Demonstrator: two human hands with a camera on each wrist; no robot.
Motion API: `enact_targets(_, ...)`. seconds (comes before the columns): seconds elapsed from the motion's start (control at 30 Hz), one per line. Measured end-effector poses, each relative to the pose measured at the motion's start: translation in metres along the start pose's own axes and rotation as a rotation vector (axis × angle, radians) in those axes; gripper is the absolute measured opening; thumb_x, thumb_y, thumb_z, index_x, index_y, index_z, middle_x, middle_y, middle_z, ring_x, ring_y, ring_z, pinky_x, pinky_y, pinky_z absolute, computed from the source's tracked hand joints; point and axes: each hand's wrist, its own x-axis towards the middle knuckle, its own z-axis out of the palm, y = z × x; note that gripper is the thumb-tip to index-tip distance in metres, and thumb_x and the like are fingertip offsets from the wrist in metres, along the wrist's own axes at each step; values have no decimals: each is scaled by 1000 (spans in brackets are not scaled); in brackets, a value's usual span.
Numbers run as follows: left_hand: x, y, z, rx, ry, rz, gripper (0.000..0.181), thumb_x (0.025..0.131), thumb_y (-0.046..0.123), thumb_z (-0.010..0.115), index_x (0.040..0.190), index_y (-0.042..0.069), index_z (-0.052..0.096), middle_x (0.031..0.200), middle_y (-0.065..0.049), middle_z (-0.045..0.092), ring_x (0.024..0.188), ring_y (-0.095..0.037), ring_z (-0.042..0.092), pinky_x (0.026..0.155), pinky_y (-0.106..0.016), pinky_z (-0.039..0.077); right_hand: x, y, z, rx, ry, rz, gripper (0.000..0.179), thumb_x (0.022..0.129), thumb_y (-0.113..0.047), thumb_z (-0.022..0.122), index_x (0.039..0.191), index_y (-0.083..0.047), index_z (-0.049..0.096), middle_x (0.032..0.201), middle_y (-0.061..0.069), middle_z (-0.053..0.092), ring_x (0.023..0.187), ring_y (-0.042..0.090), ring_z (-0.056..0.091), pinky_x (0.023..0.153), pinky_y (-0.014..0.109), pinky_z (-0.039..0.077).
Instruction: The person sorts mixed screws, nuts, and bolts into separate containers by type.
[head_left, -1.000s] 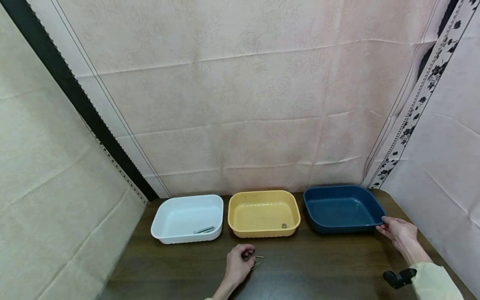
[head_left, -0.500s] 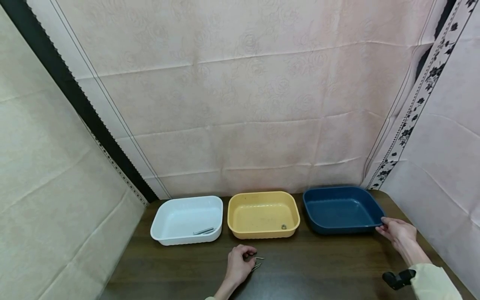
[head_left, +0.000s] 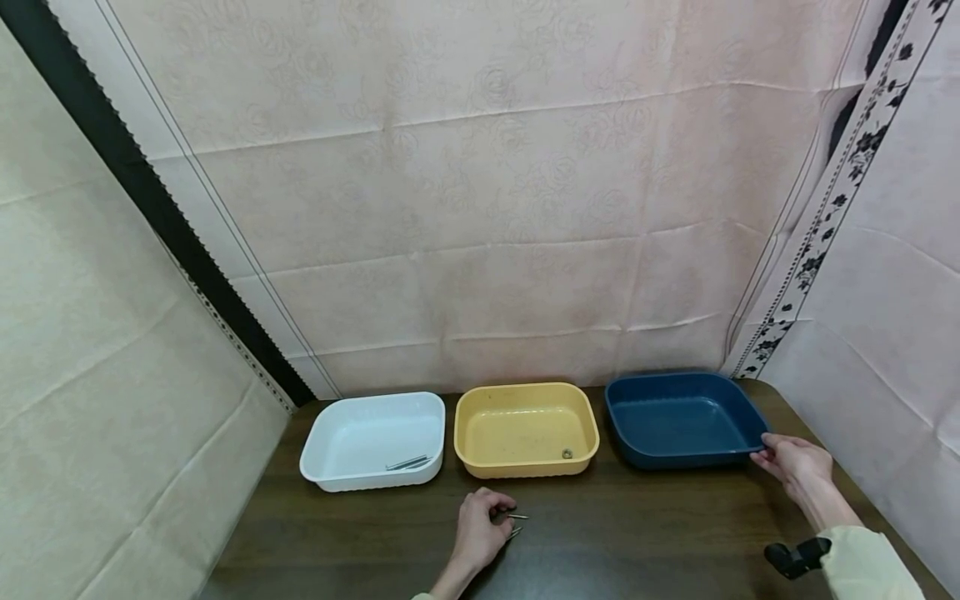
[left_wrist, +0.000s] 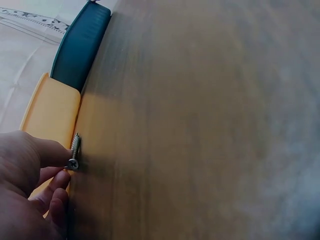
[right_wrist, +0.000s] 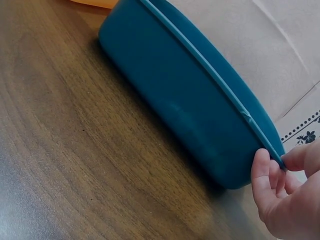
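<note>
My left hand [head_left: 478, 532] is low over the table in front of the yellow tray [head_left: 480, 470], its fingers curled and thumb and index tips right at a small metal screw [head_left: 519, 517]. Another screw [head_left: 514, 532] shows just beyond the thumb. In the left wrist view a cross-head screw [left_wrist: 74, 150] appears at the fingertips; I cannot tell whether one is pinched. My right hand [head_left: 798, 467] pinches the front right corner of the blue tray [head_left: 686, 460], thumb over the rim and fingers against the outer wall [right_wrist: 170, 95]. The blue tray shows nothing inside.
To the left stands a white tray [head_left: 360, 482] with several thin metal pieces [head_left: 408, 462] in it. A small nut [head_left: 567, 454] lies in the yellow tray. All three trays line the back of the brown wooden table [head_left: 637, 533], with cloth hangings [head_left: 525, 208] behind and at both sides.
My left hand has edged slightly to the right, its fingertips closer around the screws. The right hand keeps its grip on the blue tray, and the trays stay put.
</note>
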Motion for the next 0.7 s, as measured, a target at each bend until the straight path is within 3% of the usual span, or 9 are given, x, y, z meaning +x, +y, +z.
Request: enact_targets(0.7,4,-1,2,70,-41,110,19,73,-6,77,77,12,74,75,10,58,73,-7,48,65,-22,41,1,1,2,-20,20,-4,13,101,-2,53,108,9,56,68,7,56,55,15,66,65,31,61)
